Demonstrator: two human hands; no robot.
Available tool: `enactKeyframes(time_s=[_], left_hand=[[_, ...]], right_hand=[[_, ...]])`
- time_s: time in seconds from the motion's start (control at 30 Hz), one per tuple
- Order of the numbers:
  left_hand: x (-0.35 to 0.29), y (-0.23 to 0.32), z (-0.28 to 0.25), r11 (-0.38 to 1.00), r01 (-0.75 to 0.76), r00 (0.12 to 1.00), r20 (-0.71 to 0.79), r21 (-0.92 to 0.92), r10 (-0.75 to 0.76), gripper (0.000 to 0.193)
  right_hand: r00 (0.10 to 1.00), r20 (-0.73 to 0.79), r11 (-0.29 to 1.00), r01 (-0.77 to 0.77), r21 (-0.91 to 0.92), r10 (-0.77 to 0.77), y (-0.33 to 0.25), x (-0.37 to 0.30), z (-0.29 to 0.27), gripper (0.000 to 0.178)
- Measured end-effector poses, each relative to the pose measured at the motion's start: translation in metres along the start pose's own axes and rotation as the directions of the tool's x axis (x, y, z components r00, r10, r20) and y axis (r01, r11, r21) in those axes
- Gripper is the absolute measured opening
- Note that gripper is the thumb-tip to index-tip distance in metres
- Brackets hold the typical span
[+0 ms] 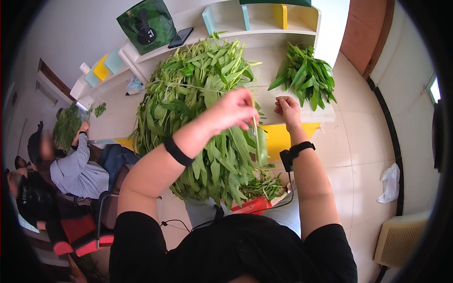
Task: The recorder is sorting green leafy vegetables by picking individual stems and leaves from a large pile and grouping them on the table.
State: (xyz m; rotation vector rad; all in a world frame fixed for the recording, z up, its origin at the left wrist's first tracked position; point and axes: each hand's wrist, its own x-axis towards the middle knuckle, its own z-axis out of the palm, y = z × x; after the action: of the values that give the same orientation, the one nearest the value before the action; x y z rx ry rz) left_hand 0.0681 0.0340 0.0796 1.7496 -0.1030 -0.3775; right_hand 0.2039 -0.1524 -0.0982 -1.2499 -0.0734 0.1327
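My left hand (pixel 234 110) is raised over a big heap of leafy green stalks (pixel 198 99) on the white table (pixel 118 118). It pinches a thin green stalk (pixel 257 137) that hangs down with a long leaf at its end. My right hand (pixel 288 110) rests with curled fingers on the table edge, just right of the stalk; whether it grips anything I cannot tell. Both wrists wear black bands. A smaller pile of sorted greens (pixel 306 75) lies on the table to the right.
A red bin (pixel 252 205) with green trimmings sits by my knees. Another person (pixel 71 165) sits at left handling greens. A green bag (pixel 147 24) and a phone (pixel 180 37) lie on the shelf. A white plastic bag (pixel 390 183) lies on the tiled floor.
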Motion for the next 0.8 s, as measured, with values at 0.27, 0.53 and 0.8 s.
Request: enactKeyframes(time_s=[0.27, 0.53, 0.8], left_hand=[[-0.006, -0.001, -0.005, 0.927, -0.046, 0.997, 0.069, 0.372, 0.021, 0.030], [-0.005, 0.022, -0.111, 0.861, 0.123, 0.911, -0.401, 0.494, 0.100, 0.013], [0.011, -0.011, -0.147, 0.493, 0.137, 0.926, -0.287, 0.860, 0.244, 0.022]], right_hand=[[1.000, 0.014, 1.000, -0.006, 0.000, 0.006, 0.000, 0.000, -0.006, 0.015], [1.000, 0.021, 1.000, -0.019, -0.019, 0.020, -0.003, -0.001, -0.002, 0.016], [1.000, 0.016, 1.000, -0.001, -0.029, 0.001, -0.004, 0.000, -0.006, 0.017]])
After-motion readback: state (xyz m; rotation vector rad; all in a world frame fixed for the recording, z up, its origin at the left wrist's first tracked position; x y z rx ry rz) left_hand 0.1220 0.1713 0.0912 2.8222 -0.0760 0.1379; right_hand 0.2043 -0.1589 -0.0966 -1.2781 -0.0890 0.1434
